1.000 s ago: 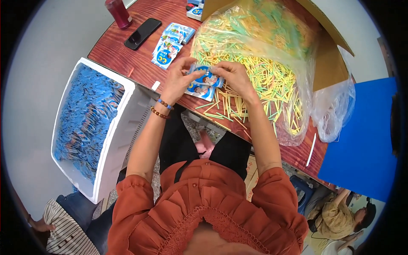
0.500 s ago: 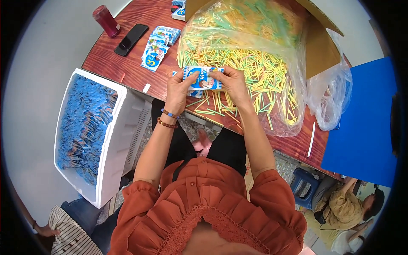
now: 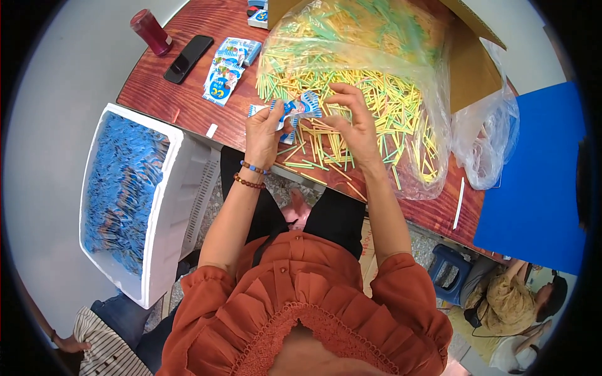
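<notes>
Between the thumb and fingers of my left hand [image 3: 262, 133] is a small blue-and-white printed packet [image 3: 302, 105], bent upward at its right end. Part of another packet [image 3: 289, 134] shows beneath it, partly hidden by the hand. My right hand [image 3: 357, 128] is lifted just right of the packet, fingers spread and curved, with nothing visible in them. Below it lie loose short yellow and green sticks [image 3: 320, 145], like thin straws. Many more sticks [image 3: 395, 94] spill from a large clear plastic bag [image 3: 436, 100]. A short row of similar packets [image 3: 222, 78] lies on the table, left of my hands.
A white foam box [image 3: 164, 207] full of blue packets [image 3: 125, 182] stands left of the table [image 3: 188, 106]. A phone [image 3: 188, 59] and red jar [image 3: 151, 32] sit far left. Rightward are a cardboard box [image 3: 473, 81], crumpled bag [image 3: 480, 147], blue board [image 3: 533, 194] and seated person [image 3: 508, 304].
My right hand has let go of the packet's right end and moved right, its fingers opening. The packet stays in my left hand and now bends upward.
</notes>
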The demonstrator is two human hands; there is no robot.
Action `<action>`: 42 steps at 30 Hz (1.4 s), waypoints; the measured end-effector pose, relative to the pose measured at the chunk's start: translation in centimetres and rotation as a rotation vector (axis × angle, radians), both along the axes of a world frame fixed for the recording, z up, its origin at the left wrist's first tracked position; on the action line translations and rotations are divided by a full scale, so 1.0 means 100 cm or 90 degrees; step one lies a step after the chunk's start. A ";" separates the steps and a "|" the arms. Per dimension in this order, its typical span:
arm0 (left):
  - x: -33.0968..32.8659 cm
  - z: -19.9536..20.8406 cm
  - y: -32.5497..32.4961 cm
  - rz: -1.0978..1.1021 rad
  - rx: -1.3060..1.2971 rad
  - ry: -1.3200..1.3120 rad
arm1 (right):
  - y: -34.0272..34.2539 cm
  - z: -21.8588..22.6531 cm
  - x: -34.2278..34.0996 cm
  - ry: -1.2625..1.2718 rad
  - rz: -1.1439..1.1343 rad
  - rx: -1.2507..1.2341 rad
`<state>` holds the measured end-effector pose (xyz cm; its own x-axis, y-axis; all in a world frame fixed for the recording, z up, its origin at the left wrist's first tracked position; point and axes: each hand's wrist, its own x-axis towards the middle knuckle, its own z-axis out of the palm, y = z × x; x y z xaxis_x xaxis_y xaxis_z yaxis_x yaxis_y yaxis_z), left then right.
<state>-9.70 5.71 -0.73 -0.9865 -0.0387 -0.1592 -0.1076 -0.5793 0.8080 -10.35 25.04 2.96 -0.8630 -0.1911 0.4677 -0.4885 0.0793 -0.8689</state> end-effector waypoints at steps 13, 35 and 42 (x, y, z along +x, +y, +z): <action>0.005 0.011 0.003 -0.022 -0.044 -0.010 | -0.002 0.012 0.004 0.148 -0.007 0.209; 0.011 -0.001 0.008 0.079 -0.113 0.001 | 0.075 -0.015 -0.031 -0.283 -0.279 0.307; 0.015 -0.001 0.001 0.070 -0.058 0.018 | 0.033 -0.010 -0.049 -0.228 -0.448 0.764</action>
